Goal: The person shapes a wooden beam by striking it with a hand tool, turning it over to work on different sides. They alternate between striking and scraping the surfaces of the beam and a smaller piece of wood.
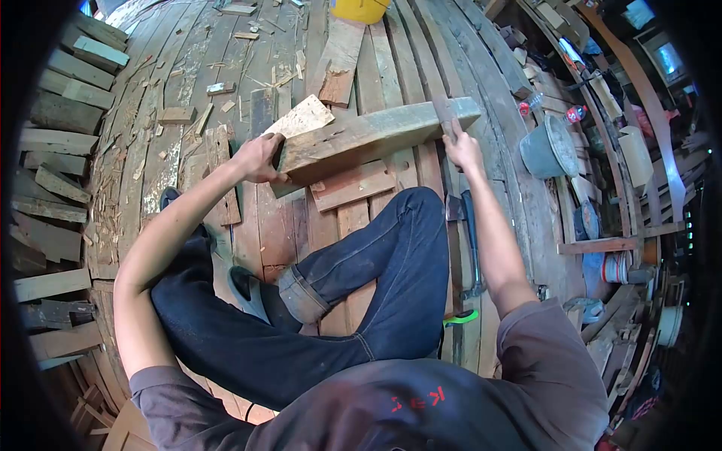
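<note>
A thick wooden plank [376, 135] lies across in front of my folded legs, tilted up toward the right. My left hand [262, 158] is closed around its left end, fingers over the top edge. Near the plank's right end, my right hand [462, 152] grips a flat, brownish blade-like tool [444, 113], which lies against the wood; its exact kind is not clear. Beneath the plank are a reddish board [353, 186] with holes and a pale, rough-faced wood piece [304, 116].
On the plank floor by my right knee lie a blue-handled tool [472, 244] and a green-handled one [460, 318]. A grey bucket [547, 150] stands at right, a yellow bucket [359, 9] at the far side. Stacked timber [64, 143] lines the left; offcuts and shavings litter the floor.
</note>
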A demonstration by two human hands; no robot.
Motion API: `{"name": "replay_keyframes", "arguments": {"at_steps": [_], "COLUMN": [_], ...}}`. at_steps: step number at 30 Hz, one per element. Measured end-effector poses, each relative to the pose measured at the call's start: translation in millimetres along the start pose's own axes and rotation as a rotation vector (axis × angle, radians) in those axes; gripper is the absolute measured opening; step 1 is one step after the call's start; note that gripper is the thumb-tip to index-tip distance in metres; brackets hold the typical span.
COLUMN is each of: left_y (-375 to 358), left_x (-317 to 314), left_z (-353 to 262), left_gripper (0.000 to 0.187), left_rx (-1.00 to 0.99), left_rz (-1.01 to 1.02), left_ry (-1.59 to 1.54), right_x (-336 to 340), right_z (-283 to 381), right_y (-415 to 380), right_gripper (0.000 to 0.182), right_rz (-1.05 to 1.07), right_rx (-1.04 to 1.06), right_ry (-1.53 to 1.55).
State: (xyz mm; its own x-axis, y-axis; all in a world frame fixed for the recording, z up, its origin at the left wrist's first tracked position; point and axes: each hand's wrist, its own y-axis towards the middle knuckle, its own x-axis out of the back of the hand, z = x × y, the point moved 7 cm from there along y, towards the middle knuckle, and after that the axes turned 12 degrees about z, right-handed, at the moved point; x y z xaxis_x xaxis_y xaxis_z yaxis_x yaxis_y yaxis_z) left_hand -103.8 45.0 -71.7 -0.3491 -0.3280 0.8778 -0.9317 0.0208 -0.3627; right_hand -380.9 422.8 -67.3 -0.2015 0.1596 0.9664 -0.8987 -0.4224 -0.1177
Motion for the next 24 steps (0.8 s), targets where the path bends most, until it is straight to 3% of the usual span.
{"name": "replay_keyframes", "arguments": {"at_steps": [3,5,7,9,10,13,17,21,24], "left_y": [2,2,1,0,-1,-5,-1,0,-2], "left_x": [-2,0,5,4,3,5,1,3,5], "left_z": [3,-2,-2,-4,-4,-5,1,-2,-4], "left_gripper": [0.099,0.1,0.101,0.101,0.09,0.092,0.1,0.1,0.1], "left_rx": [0.006,0.033,0.041,0.024,0.0,-0.014,-0.018,0.009,0.03], "left_rz": [0.034,0.071,0.084,0.066,0.047,0.048,0.025,0.06,0.062], "left_ry": [-0.073,-0.082,-0.086,-0.101,-0.064,-0.086,-0.087,-0.078,-0.112], "right_x": [-12,-29,-23,-11,-16,-14,-11,-34,-21], "right_z": [48,85,115,103,79,8,61,124,118], "right_y": [-25,-53,-87,-78,-58,0,-21,-76,-72], "right_gripper": [0.066,0.064,0.063,0.061,0.059,0.061,0.064,0.06,0.064], "right_rz": [0.099,0.054,0.143,0.218,0.18,-0.008,0.113,0.083,0.16], "right_rx": [-0.022,0.214,0.403,0.363,0.333,0.115,-0.024,0.427,0.402], "right_ry": [-0.039,-0.037,0.086,0.036,0.063,0.06,-0.026,0.095,0.112]}}
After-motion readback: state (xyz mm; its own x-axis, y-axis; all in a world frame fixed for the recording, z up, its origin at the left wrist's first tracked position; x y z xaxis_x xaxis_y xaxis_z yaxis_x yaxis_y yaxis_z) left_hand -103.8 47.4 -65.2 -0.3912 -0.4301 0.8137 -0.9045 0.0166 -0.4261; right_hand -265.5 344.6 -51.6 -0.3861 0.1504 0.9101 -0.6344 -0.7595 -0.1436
